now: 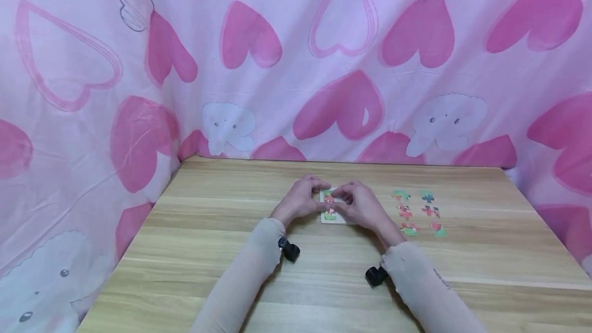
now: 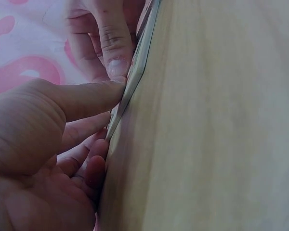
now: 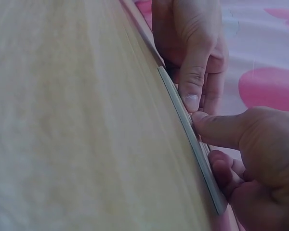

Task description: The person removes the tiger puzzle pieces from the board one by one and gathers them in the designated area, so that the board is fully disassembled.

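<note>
A small jigsaw puzzle board point(image 1: 342, 218) with a pale frame lies flat on the table, partly covered by both hands. Red and green puzzle pieces point(image 1: 329, 215) fill its left side. My left hand point(image 1: 301, 200) holds the board at its left side, thumb on top and fingers by the edge, as the left wrist view point(image 2: 29, 134) shows. From the right, my right hand point(image 1: 363, 205) reaches over the board, its thumb and forefinger bent around a piece among those set in it. The two thumb tips meet over the board in the right wrist view. That piece is mostly hidden by fingers.
Several loose jigsaw pieces point(image 1: 404, 213) lie in two columns on the wooden table point(image 1: 222, 251), right of the right hand. A pink curtain with hearts point(image 1: 252, 35) hangs behind the table and along its sides. Both sleeves carry a small black wrist camera point(image 1: 289, 249).
</note>
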A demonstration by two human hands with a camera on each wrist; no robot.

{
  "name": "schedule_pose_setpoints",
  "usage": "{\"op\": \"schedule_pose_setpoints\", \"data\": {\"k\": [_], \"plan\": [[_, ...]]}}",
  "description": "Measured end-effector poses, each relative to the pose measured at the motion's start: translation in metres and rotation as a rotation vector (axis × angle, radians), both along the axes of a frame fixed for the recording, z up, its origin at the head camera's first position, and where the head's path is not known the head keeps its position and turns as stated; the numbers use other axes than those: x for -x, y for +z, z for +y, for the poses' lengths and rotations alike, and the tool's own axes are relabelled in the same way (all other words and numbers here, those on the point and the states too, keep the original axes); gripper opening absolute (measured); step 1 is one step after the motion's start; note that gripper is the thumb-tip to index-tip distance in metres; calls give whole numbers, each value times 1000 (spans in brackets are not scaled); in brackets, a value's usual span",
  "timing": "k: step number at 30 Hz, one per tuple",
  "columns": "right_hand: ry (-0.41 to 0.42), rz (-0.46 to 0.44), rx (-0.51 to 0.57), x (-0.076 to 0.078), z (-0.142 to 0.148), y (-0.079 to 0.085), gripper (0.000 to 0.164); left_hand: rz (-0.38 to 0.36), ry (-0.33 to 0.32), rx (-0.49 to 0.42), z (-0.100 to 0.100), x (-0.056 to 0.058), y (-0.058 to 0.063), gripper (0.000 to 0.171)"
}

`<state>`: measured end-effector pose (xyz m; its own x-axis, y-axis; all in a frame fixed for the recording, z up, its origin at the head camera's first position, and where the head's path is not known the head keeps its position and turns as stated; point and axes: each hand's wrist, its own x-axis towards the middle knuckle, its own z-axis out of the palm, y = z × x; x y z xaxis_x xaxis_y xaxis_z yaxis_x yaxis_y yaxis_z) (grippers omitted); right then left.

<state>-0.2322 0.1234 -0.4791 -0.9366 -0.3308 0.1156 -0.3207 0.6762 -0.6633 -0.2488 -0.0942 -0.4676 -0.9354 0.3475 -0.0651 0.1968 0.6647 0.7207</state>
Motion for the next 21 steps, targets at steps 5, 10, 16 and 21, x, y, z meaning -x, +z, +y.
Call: {"op": "schedule_pose_setpoints", "data": {"k": [5, 10, 16, 21], "plan": [[29, -6, -16, 2, 1, 0, 29, 2, 14, 6, 0, 0, -2, 60], [54, -25, 9, 5, 1, 0, 22, 6, 4, 1, 1, 1, -1, 61], [54, -46, 18, 6, -4, 2, 18, -13, 13, -4, 2, 0, 4, 62], [54, -52, 11, 5, -9, 3, 20, -19, 10, 8, 3, 0, 6, 61]]}}
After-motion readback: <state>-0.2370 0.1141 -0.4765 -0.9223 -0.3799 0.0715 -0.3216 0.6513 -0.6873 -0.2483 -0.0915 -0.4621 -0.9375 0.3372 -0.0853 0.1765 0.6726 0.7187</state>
